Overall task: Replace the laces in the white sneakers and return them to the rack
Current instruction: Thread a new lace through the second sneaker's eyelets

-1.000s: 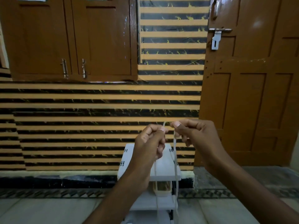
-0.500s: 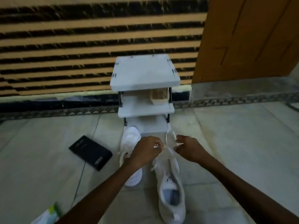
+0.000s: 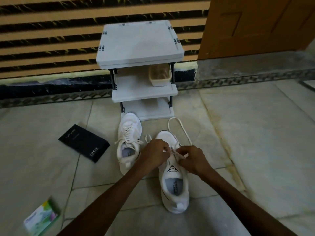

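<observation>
Two white sneakers stand on the tiled floor before a white three-shelf rack (image 3: 139, 41). The left sneaker (image 3: 129, 142) is laced, with loose lace ends. The right sneaker (image 3: 173, 181) lies closer to me, tongue showing. My left hand (image 3: 156, 154) and my right hand (image 3: 191, 159) hover over its eyelets, each pinching part of a white lace (image 3: 179, 128). The lace loops out on the floor past the toe, toward the rack.
A black phone box (image 3: 84, 143) lies on the floor left of the sneakers. A green-and-white carton (image 3: 41, 218) sits at the lower left. A beige container (image 3: 159, 74) stands on the rack's middle shelf. A striped wall and a wooden door (image 3: 255, 23) are behind.
The view dropped from the wall down to the floor. My hands, which held the lace up at chest height, came down onto the right sneaker's eyelets.
</observation>
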### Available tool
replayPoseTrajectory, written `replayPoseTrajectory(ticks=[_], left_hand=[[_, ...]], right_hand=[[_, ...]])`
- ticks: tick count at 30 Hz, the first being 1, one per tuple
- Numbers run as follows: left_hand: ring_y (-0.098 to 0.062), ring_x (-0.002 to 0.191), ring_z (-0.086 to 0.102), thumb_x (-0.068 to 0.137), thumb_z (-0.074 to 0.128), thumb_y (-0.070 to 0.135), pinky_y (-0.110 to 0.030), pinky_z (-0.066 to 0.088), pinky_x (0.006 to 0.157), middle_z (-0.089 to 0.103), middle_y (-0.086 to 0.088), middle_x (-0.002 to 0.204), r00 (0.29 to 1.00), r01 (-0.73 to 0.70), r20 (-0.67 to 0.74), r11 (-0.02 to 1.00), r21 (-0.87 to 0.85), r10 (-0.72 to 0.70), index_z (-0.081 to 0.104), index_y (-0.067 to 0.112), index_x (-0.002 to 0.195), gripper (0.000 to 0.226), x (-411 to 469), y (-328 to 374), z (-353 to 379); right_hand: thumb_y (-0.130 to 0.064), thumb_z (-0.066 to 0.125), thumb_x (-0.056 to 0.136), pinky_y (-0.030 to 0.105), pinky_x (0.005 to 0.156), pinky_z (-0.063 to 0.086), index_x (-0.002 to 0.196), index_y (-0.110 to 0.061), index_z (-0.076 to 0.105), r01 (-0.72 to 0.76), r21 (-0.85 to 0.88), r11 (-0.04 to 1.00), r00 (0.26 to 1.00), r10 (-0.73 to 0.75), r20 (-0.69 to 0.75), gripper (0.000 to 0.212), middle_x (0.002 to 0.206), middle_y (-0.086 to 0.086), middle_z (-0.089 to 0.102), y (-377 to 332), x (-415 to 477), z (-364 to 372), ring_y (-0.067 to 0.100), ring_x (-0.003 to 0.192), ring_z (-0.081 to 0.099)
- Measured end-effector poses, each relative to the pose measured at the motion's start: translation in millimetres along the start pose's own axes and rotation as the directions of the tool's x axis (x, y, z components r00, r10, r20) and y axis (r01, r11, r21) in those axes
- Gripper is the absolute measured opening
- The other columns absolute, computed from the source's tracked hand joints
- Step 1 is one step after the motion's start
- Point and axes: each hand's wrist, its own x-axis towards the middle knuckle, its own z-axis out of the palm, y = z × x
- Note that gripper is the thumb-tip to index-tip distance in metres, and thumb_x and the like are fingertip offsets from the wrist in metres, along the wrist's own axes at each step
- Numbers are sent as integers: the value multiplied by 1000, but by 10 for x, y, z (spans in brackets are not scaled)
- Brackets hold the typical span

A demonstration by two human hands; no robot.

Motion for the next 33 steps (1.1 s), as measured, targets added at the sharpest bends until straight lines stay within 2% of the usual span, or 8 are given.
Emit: replayPoseTrajectory(ticks=[3,7,12,19,25,29,31,33], left_hand=[[-17,86,65,75,64,21,-33,51,78,72,2,87,997,28,-71,996,-86,-34,76,21,75,12,40,-48,93],[-17,89,63,78,67,16,-31,49,80,71,1,90,995,42,-91,995,-94,-50,77,21,78,11,75,-40,139],[-18,94,60,84,63,16,-21,35,70,67,0,95,992,12,-127,1000,3,-12,77,16,86,14,96,-18,193],[-21,89,61,85,65,15,-26,41,74,68,-3,93,988,-6,-152,1000,-8,5,78,14,86,13,81,11,212],[-20,84,62,88,61,21,-30,49,74,69,-3,91,973,44,-229,995,92,-22,76,16,88,16,84,37,298],[-17,89,61,89,59,25,-20,37,72,68,-1,98,975,58,-222,990,130,-28,73,15,94,18,90,2,339],[-17,91,61,90,58,26,-21,37,74,67,-1,100,974,63,-224,987,145,-29,73,15,96,19,81,-11,341],[-19,90,61,89,57,25,-25,42,76,68,-2,98,974,74,-222,987,142,-41,73,14,93,19,80,-2,338]], right_hand=[[3,64,76,24,55,50,98,-18,74,-127,345,930,989,90,121,33,84,0,68,55,-21,-77,13,68,62],[7,61,79,25,55,48,95,-15,73,-165,454,876,977,81,199,29,76,5,66,69,-26,-131,15,66,59],[6,62,78,25,55,50,97,-16,73,-178,452,874,975,96,200,31,83,8,69,69,8,-109,18,70,62],[5,63,78,20,53,50,106,-14,71,-142,426,894,983,79,163,34,94,-1,66,52,6,-62,14,70,62],[2,63,79,23,56,50,110,-17,70,-143,433,890,984,80,160,37,99,1,66,57,-5,-54,16,77,64],[1,63,80,21,55,49,110,-19,71,-145,441,886,983,79,165,37,98,1,68,63,-12,-82,15,76,63],[0,62,81,22,56,52,109,-20,71,-137,436,890,985,74,159,35,98,0,68,64,-23,-78,15,78,65],[-3,64,83,28,64,57,107,-21,71,-59,378,924,994,21,105,31,100,-3,68,77,-34,-59,15,81,66]])
